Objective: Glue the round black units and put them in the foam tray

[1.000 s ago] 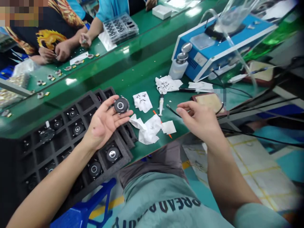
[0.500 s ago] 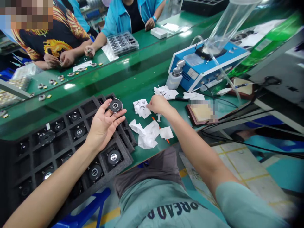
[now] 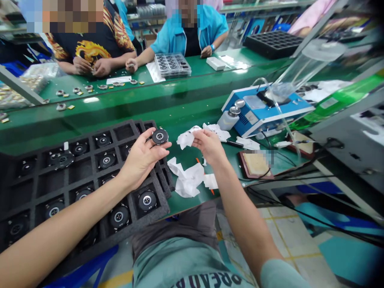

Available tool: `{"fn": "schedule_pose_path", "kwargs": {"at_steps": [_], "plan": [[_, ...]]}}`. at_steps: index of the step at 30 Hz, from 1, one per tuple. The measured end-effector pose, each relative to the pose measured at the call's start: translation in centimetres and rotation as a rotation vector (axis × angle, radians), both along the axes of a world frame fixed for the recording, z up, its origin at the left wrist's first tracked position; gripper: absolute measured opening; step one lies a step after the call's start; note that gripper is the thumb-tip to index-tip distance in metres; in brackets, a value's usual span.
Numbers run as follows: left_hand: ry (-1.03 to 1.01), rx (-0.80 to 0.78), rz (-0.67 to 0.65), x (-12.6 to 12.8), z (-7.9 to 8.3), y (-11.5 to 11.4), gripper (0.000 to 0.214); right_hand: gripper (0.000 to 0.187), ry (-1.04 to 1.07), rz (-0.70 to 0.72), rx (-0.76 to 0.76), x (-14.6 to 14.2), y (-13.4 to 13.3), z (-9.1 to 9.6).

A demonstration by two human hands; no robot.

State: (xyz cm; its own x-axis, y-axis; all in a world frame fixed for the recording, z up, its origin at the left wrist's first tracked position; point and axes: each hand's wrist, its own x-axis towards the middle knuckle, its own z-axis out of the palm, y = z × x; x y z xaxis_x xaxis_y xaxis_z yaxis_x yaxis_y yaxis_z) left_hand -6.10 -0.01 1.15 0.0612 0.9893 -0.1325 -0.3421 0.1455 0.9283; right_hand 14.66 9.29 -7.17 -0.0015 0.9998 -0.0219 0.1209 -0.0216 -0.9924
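My left hand (image 3: pixel 141 160) holds a small round black part (image 3: pixel 160 136) with a silver centre at its fingertips, above the right end of a black foam tray (image 3: pixel 45 182). Several like parts sit in the tray's cells. My right hand (image 3: pixel 209 145) pinches a crumpled white paper scrap (image 3: pixel 186 139) and holds it up just right of the round part. More white paper scraps (image 3: pixel 187 181) lie on the green bench below the hands.
A blue machine (image 3: pixel 264 108) with a clear tube and a white pump bottle (image 3: pixel 228 118) stand at the right. A brown pad (image 3: pixel 256 164) and black cables lie near the bench edge. Two people work across the green conveyor (image 3: pixel 120 104), beside a clear parts tray (image 3: pixel 172 65).
My right hand reached to the bench, took up a white paper scrap and lifted it toward the round part. My left hand kept the part raised.
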Motion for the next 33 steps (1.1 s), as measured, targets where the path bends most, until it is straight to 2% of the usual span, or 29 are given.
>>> {"fn": "schedule_pose_path", "kwargs": {"at_steps": [4, 6, 9, 12, 24, 33], "plan": [[-0.044, -0.045, 0.027, 0.2, 0.4, -0.2, 0.085, 0.024, 0.482, -0.132, 0.138, -2.6, -3.5, 2.2], [-0.071, -0.05, 0.008, 0.2, 0.5, -0.3, 0.089, 0.023, 0.632, -0.183, 0.226, -4.1, -5.3, 3.4], [-0.087, -0.044, -0.024, 0.2, 0.6, -0.3, 0.094, 0.017, 0.608, -0.24, 0.326, -5.9, -7.3, 4.7], [-0.078, -0.048, -0.026, 0.3, 0.7, -0.4, 0.094, 0.013, 0.578, -0.26, 0.348, -7.0, -8.6, 5.2], [-0.049, -0.08, 0.03, 0.5, 0.5, -0.2, 0.08, 0.013, 0.617, -0.105, 0.257, -7.4, -10.2, 3.9], [-0.015, -0.061, -0.018, 0.5, 0.2, -0.4, 0.061, 0.013, 0.653, -0.126, 0.253, -7.2, -10.3, 3.6]]}}
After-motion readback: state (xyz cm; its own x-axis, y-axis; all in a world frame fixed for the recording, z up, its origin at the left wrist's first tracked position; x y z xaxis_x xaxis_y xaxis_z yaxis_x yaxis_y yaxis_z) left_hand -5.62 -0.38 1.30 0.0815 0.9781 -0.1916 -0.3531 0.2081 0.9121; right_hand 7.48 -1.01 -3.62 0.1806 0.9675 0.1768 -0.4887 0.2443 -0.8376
